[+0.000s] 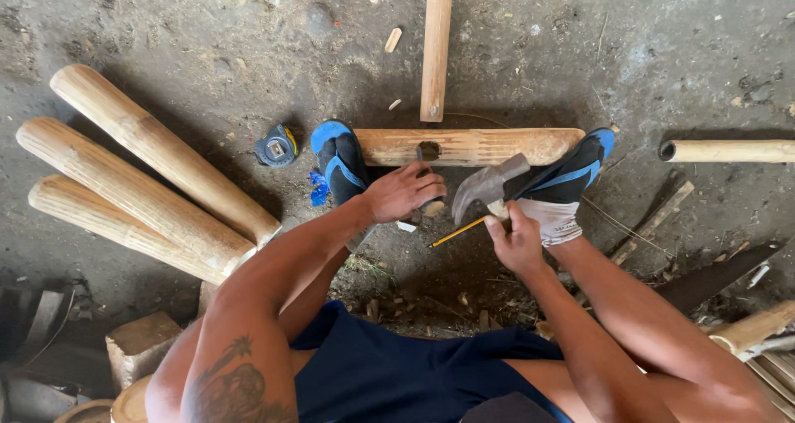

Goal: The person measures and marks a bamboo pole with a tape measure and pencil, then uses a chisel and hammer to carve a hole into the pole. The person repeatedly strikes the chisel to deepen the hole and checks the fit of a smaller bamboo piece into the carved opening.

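A short wooden log (pixel 489 145) lies across the dirt floor, pinned by my two feet in blue and black shoes (pixel 339 160). A dark hole is cut into its middle. My left hand (pixel 403 191) grips a chisel (pixel 431 175) whose tip stands in that hole. My right hand (pixel 515 241) holds a claw hammer (pixel 487 186) by its handle, the steel head hovering just right of the chisel's top. A yellow pencil (pixel 457 232) lies on the ground under the hammer.
Three thick poles (pixel 141 183) lie at the left. A thinner pole (pixel 436 46) stands off from the log's far side; another (pixel 729 151) lies at the right. A tape measure (pixel 277 146) sits by my left foot. A handsaw (pixel 712 278) lies at the right; a wood block (pixel 141 344) sits bottom left.
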